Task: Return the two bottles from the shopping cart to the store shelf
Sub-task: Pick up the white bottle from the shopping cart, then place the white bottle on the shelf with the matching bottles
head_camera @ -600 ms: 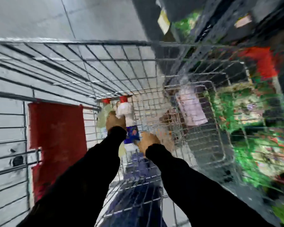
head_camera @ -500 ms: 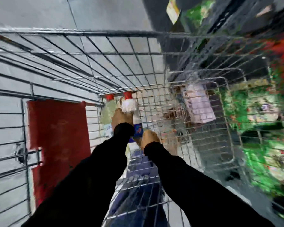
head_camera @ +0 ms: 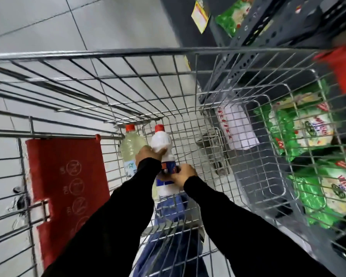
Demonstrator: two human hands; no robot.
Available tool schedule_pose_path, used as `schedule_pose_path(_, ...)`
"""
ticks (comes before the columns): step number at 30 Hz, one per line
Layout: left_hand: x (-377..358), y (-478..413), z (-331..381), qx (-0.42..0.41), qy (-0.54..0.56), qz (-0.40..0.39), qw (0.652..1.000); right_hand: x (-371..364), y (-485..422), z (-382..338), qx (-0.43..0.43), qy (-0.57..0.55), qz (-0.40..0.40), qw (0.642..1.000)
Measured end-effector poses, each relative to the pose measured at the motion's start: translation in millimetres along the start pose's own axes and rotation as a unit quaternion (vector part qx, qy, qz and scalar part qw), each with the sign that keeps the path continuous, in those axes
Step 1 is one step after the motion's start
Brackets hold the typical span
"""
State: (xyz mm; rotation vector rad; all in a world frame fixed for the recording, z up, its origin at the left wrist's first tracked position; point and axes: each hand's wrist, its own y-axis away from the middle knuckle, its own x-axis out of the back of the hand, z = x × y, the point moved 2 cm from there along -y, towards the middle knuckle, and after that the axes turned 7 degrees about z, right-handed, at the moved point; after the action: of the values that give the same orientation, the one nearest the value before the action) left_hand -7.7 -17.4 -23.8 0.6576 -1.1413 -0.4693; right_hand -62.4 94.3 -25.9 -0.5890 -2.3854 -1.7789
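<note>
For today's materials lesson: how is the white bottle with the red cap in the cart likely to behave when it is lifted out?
The white bottle looks like rigid plastic, so it should hold its shape. It is opaque, so its fill cannot be seen; both the left hand and right hand are on it, which may suggest some weight. Its round body would probably roll if laid down.

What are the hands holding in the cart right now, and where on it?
Both grip the white bottle: left hand around its upper body below the red cap, right hand on the blue label lower down.
</note>
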Motion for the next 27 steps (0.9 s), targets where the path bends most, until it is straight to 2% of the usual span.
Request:
schedule_pose_path(2,-3,6,-1,0.015,0.054,-0.067,0.996,7,11,7,-0.003,-0.039,-0.015,0.999)
schedule_pose_path(4,0,21,1,0.033,0.155,-0.12,0.98,15,18,15,0.007,-0.062,-0.017,0.998)
schedule_pose_path(6,5,34,3,0.038,0.24,-0.137,0.96,28,29,15,0.023,-0.066,-0.037,0.997)
schedule_pose_path(9,-1,40,-1,0.014,0.3,-0.145,0.943,51,49,8,0.035,-0.074,-0.054,0.995)
schedule_pose_path(14,33,105,43,-0.077,0.284,-0.185,0.938,94,101,-4,0.076,-0.088,-0.046,0.992)
schedule_pose_path(18,48,158,76,-0.135,0.363,-0.235,0.891,133,156,-9,0.14,-0.112,-0.01,0.984)
schedule_pose_path(21,50,197,96,-0.11,0.436,-0.325,0.832,162,197,0,0.184,-0.183,-0.04,0.965)
schedule_pose_path(24,50,232,110,-0.127,0.421,-0.351,0.827,186,232,20,0.22,-0.26,-0.055,0.939)
schedule_pose_path(27,52,275,125,-0.191,0.415,-0.396,0.796,202,263,45,0.248,-0.28,-0.015,0.927)
